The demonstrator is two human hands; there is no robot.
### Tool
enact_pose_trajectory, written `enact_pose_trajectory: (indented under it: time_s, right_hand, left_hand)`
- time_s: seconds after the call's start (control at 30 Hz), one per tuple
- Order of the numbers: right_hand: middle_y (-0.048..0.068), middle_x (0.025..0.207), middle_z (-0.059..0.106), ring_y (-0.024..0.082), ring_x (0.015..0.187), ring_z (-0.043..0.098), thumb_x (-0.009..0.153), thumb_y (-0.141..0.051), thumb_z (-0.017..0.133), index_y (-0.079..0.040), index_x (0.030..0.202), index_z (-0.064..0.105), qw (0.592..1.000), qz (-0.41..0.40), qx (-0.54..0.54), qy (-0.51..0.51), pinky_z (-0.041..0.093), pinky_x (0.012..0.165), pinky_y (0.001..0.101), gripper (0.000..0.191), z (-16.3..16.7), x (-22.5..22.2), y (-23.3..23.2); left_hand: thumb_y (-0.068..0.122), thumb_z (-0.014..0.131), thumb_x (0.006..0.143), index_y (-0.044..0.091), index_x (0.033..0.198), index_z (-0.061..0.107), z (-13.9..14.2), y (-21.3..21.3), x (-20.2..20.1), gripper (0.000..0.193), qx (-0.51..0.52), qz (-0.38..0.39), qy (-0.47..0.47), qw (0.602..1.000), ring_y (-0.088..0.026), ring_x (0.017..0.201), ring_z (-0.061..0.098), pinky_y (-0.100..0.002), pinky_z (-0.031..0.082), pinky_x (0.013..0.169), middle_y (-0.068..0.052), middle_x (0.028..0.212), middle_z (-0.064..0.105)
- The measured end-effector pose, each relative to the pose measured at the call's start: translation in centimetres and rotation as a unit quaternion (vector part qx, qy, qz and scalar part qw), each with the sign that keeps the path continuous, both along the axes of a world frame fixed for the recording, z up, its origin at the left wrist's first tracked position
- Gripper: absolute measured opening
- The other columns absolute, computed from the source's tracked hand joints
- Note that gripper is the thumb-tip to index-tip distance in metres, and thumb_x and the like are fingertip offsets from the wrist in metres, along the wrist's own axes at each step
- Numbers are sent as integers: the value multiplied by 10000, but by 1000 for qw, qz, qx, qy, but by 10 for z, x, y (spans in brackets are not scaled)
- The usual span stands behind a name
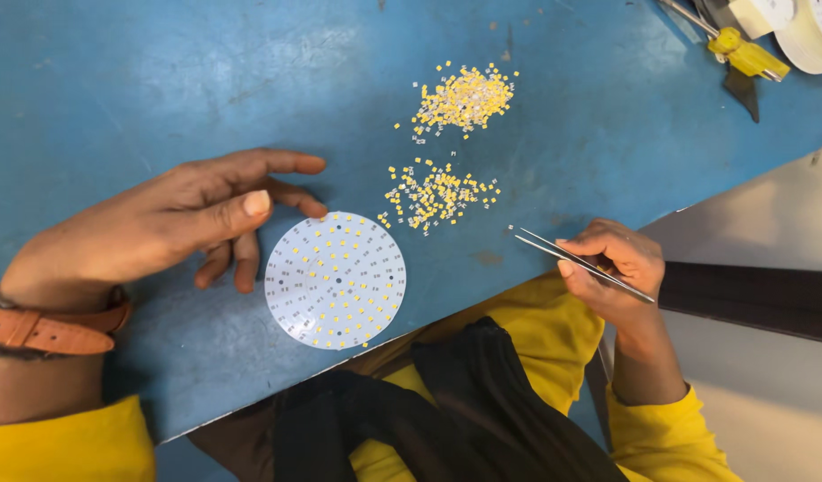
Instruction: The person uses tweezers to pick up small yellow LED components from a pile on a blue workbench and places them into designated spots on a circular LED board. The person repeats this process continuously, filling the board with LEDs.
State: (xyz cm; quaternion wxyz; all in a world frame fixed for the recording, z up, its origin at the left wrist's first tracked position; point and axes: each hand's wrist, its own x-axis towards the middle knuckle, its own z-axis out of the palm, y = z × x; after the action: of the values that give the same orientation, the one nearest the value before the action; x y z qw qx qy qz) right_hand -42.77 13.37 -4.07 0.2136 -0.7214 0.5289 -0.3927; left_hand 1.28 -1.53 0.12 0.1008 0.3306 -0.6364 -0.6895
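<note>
Tweezers (582, 261) in right hand (612, 272), white round board (336, 279), tape rolls (808, 31) top right

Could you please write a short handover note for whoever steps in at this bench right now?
Left hand: open, resting on the blue table, fingertips at the left edge of the round white board.
Right hand: pinching metal tweezers, tips pointing left and holding nothing visible, off the table edge.
Two piles of small yellow chips lie above the board: near pile, far pile.
Done: many board spots carry yellow chips.
Left: the remaining bare spots.
</note>
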Motion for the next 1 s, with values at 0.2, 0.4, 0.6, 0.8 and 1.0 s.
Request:
enact_pose_trajectory:
  time_s: [0.2, 0.4, 0.6, 0.8, 1.0]
  right_hand:
    - [59, 741, 620, 126, 606, 547, 842, -77, 790, 36, 955, 697, 1000, 16, -8, 23, 393, 585, 254, 185, 4, 5, -6]
    - [53, 791, 618, 84, 621, 515, 914, -44, 764, 50, 1020, 699, 997, -67, 2, -32, 379, 567, 221, 156, 5, 14, -6]
    - [37, 765, 588, 60, 630, 473, 928, -42, 764, 55, 1017, 707, 995, -96, 20, -16, 356, 579, 220, 143, 1, 19, -18]
    - [35, 774, 604, 68, 610, 487, 900, -51, 774, 39, 967, 695, 998, -59, 4, 5, 361, 570, 217, 136, 2, 24, -19]
    - [54, 795, 647, 85, 642, 519, 877, -34, 779, 34, 975, 710, 996, -81, 15, 28, 386, 591, 232, 138, 6, 30, -22]
  left_hand:
    - [428, 481, 937, 125, 1510, 443, 1, 0, -1, 650, 4, 4, -18, 1000, -113, 529, 716, -223, 482, 350, -99, 1251, 697]
    - [432, 497, 946, 120, 1515, 437, 5, 0, -2, 652, 22, 4, 6, 1000, -99, 564, 728, -213, 499, 368, -112, 1279, 727]
    - [414, 505, 932, 127, 1500, 443, 6, 0, -4, 639, 31, 9, 0, 999, -101, 559, 720, -217, 501, 362, -100, 1261, 684]
    - [408, 526, 928, 133, 1517, 448, 4, 1, -2, 655, 37, 13, -11, 999, -112, 562, 727, -223, 502, 372, -101, 1281, 685]
    - [439, 536, 904, 165, 1560, 457, 1, 0, -2, 716, 37, 11, -25, 999, -113, 543, 741, -223, 504, 363, -87, 1267, 692]
